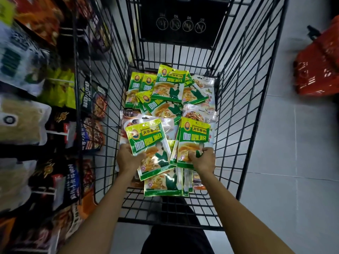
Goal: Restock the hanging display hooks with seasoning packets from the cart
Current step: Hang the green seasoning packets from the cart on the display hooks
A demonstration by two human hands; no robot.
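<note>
A black wire cart (236,110) stands in front of me with several green-and-yellow seasoning packets (167,85) piled in its basket. My left hand (128,159) grips one green packet (148,143) by its lower left side, lifted above the pile. My right hand (202,159) is closed on the lower edge of a small stack of the same green packets (194,138), held upright. More green packets (162,184) lie flat beneath both hands. The hanging display (60,136) with packets on hooks is at my left.
Dark and brown packets hang on hooks along the left, close to the cart's side. Clear packets with food pictures (200,112) lie under the green ones. A red basket (319,63) sits on the grey tiled floor at the right. The cart's black seat flap (181,21) is at the far end.
</note>
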